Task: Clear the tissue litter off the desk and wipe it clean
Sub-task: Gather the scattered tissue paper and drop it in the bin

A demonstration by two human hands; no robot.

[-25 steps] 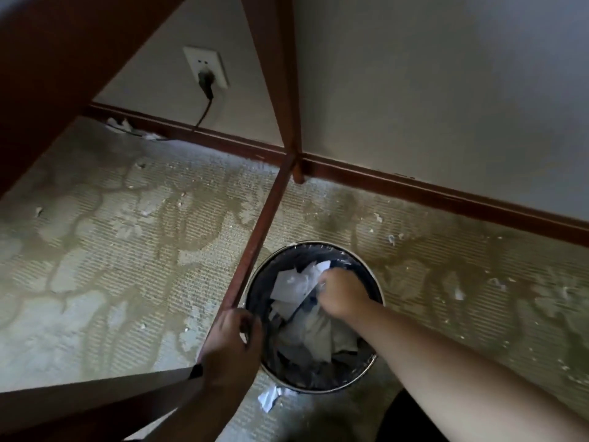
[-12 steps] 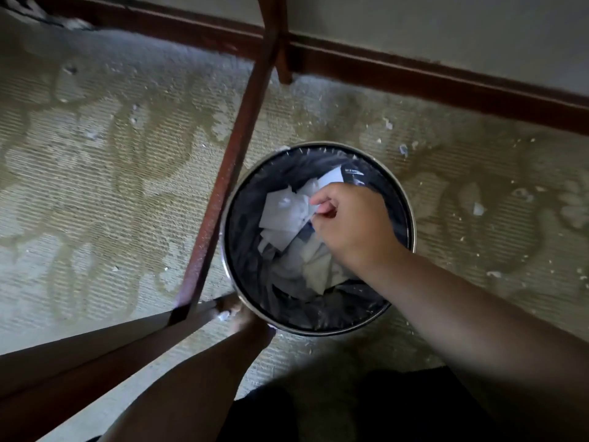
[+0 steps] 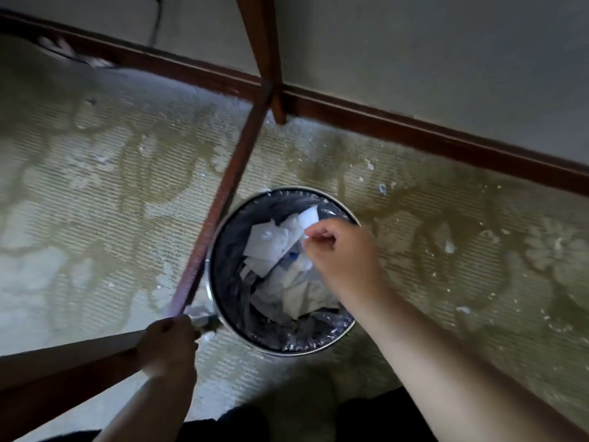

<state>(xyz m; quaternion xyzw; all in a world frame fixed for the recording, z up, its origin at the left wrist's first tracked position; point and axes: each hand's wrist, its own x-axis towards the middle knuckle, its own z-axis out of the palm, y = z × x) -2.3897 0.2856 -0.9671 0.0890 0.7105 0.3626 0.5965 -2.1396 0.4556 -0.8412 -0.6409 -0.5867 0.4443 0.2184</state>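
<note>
Your right hand (image 3: 338, 253) hovers straight above the bin (image 3: 229, 256), fingers curled, nothing clearly in them. The tissue litter (image 3: 287, 250) lies directly below, inside it. Your left hand (image 3: 169, 342) is by the rim, grip too blurry to call.

Motion smears the left hand (image 3: 169, 342), so its grip and the pale scrap (image 3: 197, 312) at its fingertips beside the bin (image 3: 296, 188) cannot be made out. The right hand (image 3: 345, 255) covers part of the tissues (image 3: 271, 247); whether its curled fingers pinch anything is unclear. The desk leg (image 3: 259, 43) and a cable (image 3: 156, 23) run off the top edge.
</note>
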